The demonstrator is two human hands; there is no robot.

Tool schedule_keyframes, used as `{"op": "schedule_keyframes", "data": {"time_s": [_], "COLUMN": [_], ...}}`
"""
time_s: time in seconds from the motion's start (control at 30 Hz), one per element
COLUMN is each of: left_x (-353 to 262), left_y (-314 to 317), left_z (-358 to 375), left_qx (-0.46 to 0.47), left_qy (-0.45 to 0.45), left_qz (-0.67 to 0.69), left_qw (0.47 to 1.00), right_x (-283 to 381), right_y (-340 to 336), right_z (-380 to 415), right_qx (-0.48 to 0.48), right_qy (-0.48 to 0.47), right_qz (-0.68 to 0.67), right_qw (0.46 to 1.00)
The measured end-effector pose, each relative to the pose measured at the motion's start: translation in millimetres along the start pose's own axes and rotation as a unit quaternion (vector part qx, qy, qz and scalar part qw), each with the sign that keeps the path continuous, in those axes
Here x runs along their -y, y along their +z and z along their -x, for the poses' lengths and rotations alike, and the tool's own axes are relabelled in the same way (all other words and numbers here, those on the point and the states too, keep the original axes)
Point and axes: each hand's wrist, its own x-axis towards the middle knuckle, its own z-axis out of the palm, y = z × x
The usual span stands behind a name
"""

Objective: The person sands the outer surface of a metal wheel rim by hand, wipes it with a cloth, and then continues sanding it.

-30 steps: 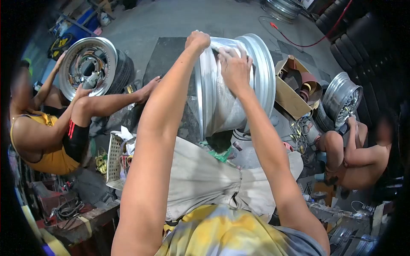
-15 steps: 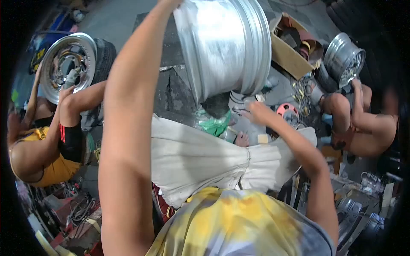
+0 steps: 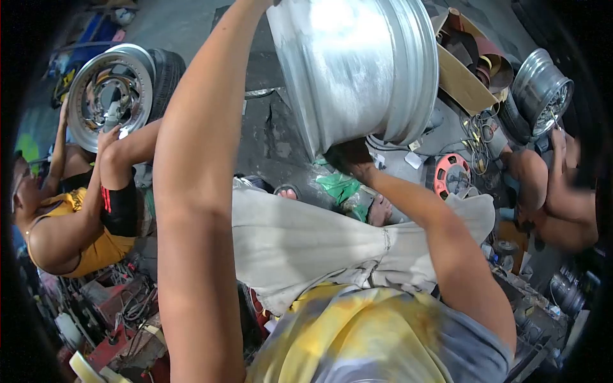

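A large silver wheel rim point(image 3: 345, 70) is tilted on its side at the top centre, above the pale cloth-covered lap. My left arm reaches up along its left side, and my left hand point(image 3: 273, 2) is at the rim's upper left edge, nearly all cut off by the frame, its fingers hidden. Under the rim's lower edge is my right hand point(image 3: 352, 158), dark and in shadow against the metal; how its fingers are set cannot be made out. Green plastic point(image 3: 338, 186) lies on the floor just below that hand.
At left, a person in yellow point(image 3: 76, 223) holds a tool at a polished wheel point(image 3: 108, 96). At right, another person point(image 3: 543, 185) works on a smaller rim point(image 3: 536, 89). A cardboard box point(image 3: 463, 80), cables point(image 3: 476, 137) and a red-orange ring point(image 3: 444, 175) lie between.
My right hand has moved up and left, from beside the rim to beneath its lower edge. The rim and the surroundings appear shifted slightly right in view.
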Motion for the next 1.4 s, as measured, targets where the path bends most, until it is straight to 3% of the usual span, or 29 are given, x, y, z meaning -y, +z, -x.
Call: {"op": "schedule_keyframes", "data": {"time_s": [0.13,0.2,0.23,0.27,0.33,0.47,0.53,0.57,0.63,0.67,0.73,0.83,0.87,1.0,1.07,1.13,1.2,1.33,1.4], "left_x": [11.5,9.4,7.0,5.3,4.9,-6.0,-9.8,-9.0,-6.3,-4.9,-7.5,-11.7,-13.7,-10.5,-15.0,-16.1,-15.1,-14.4,-11.4], "left_y": [9.6,10.4,10.6,11.1,13.8,7.9,3.3,4.9,10.2,12.2,8.5,10.0,10.4,15.0,11.6,12.6,14.0,18.1,17.1], "left_z": [-4.6,-7.3,-8.8,-10.3,-14.5,19.7,41.4,46.1,49.6,48.9,56.1,79.7,90.2,112.5,130.4,138.6,138.0,118.8,102.3], "left_qx": [-0.040,-0.042,-0.043,-0.055,-0.071,-0.115,-0.124,-0.131,-0.120,-0.100,-0.066,-0.088,-0.090,-0.107,-0.094,-0.103,-0.121,-0.139,-0.126], "left_qy": [0.048,0.046,0.051,0.021,-0.005,-0.041,-0.039,-0.025,-0.027,-0.046,-0.121,-0.123,-0.120,-0.096,-0.087,-0.083,-0.104,-0.124,-0.126], "left_qz": [0.005,0.028,0.032,0.032,0.035,0.138,0.178,0.200,0.276,0.328,0.393,0.384,0.385,0.357,0.408,0.423,0.402,0.413,0.458], "left_qw": [0.998,0.998,0.997,0.998,0.997,0.983,0.975,0.971,0.953,0.938,0.909,0.911,0.911,0.923,0.904,0.896,0.901,0.891,0.871], "right_x": [-4.6,-13.9,-17.3,-18.5,-12.4,-32.5,-38.4,-46.2,-59.9,-57.1,-38.5,-17.7,-15.7,-58.0,-99.9,-156.3,-187.4,-180.7,-147.4], "right_y": [-28.3,-59.9,-89.0,-117.4,-173.9,-287.0,-343.2,-357.6,-377.7,-382.2,-386.4,-325.2,-313.3,-319.2,-324.8,-328.7,-320.1,-309.2,-315.1], "right_z": [-7.2,-6.2,-23.5,-24.2,-18.1,-38.1,-57.4,-65.7,-77.1,-81.8,-95.9,-101.9,-104.2,-163.3,-204.2,-256.0,-301.8,-347.2,-348.0], "right_qx": [0.246,0.369,0.470,0.469,0.262,0.148,-0.011,-0.021,-0.224,-0.235,-0.328,-0.266,-0.209,-0.222,-0.195,-0.082,-0.028,-0.025,-0.106], "right_qy": [0.050,0.083,0.093,0.098,0.101,0.129,0.290,0.283,0.330,0.324,0.316,0.143,0.107,0.108,0.122,0.179,0.232,0.202,0.164], "right_qz": [-0.079,-0.111,-0.161,-0.157,-0.221,-0.343,-0.535,-0.528,-0.508,-0.504,-0.309,-0.094,-0.086,-0.044,-0.058,-0.158,-0.150,-0.212,-0.356], "right_qw": [0.965,0.919,0.863,0.864,0.934,0.919,0.794,0.800,0.763,0.765,0.835,0.949,0.968,0.968,0.972,0.968,0.961,0.956,0.914]}}
